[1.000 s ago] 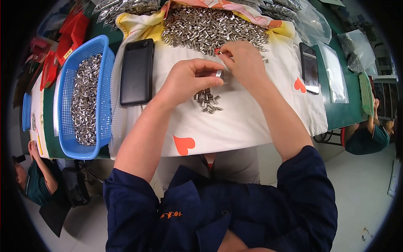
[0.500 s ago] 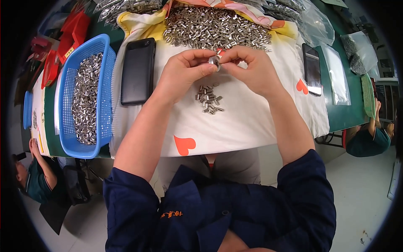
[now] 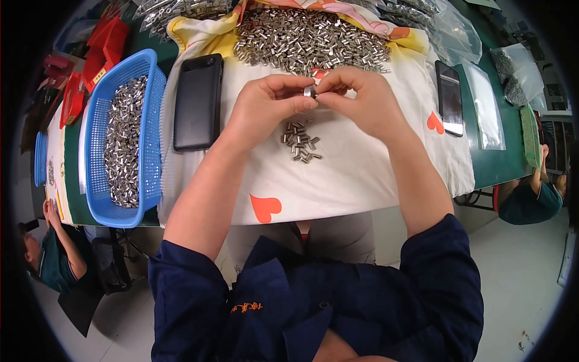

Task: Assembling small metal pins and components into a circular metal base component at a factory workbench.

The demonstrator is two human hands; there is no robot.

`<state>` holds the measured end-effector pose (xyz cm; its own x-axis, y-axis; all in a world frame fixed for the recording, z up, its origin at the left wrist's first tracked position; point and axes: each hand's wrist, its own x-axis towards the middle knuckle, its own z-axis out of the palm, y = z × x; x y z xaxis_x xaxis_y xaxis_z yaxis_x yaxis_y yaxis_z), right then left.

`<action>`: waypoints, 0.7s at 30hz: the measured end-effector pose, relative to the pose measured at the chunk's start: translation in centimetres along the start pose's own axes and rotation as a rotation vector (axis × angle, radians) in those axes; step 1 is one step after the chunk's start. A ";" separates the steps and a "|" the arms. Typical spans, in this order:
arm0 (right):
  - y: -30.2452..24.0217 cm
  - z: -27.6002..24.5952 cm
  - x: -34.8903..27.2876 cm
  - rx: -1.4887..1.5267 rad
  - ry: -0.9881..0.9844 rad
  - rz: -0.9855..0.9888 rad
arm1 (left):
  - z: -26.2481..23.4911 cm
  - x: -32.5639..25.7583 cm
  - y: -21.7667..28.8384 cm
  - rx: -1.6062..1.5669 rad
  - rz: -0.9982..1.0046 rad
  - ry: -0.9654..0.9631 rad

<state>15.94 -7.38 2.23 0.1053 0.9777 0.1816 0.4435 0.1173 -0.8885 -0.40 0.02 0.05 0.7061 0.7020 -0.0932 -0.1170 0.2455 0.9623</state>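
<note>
Head view, looking down. The left hand (image 3: 265, 108) and right hand (image 3: 362, 102) meet above the middle of the table (image 3: 500, 163). Their fingers (image 3: 295, 104) are closed together on one small metal piece (image 3: 310, 92), pinched from both sides between thumbs and forefingers; the fingertips hide most of it, so its exact shape cannot be told. Just below the hands, a small cluster (image 3: 300, 142) of like pieces lies on a white cloth (image 3: 350, 175) printed with orange hearts. Beyond the hands, near the far edge of the cloth, lies a broad heap (image 3: 307, 39) of the same silvery pieces.

To the left of the left hand, a black phone (image 3: 198, 101) lies flat on the cloth. Farther left, a blue basket (image 3: 96, 139) holds more metal pieces; red items beyond it are blurred and cut by the rim. To the right of the right hand, a second phone (image 3: 450, 96) lies near the cloth's edge, with clear bags (image 3: 482, 108) beside it on the green table top, some holding small parts.

Both forearms are bare up to dark blue sleeves (image 3: 434, 283) at the lower edge. The floor is pale. Other people sit at the lower left (image 3: 51, 259) and at the right (image 3: 531, 196), partly cut off by the dark fisheye border, which also bends the table's edges.
</note>
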 end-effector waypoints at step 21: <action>2.9 0.8 1.6 -0.784 0.084 -0.265 | 0.0 -0.2 -0.1 0.214 -0.112 -0.173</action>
<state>16.73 -5.29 -0.41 -0.0374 0.9150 0.4016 0.9513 0.1557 -0.2662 -0.56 -0.15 0.02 0.8171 0.5494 -0.1749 0.1057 0.1554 0.9822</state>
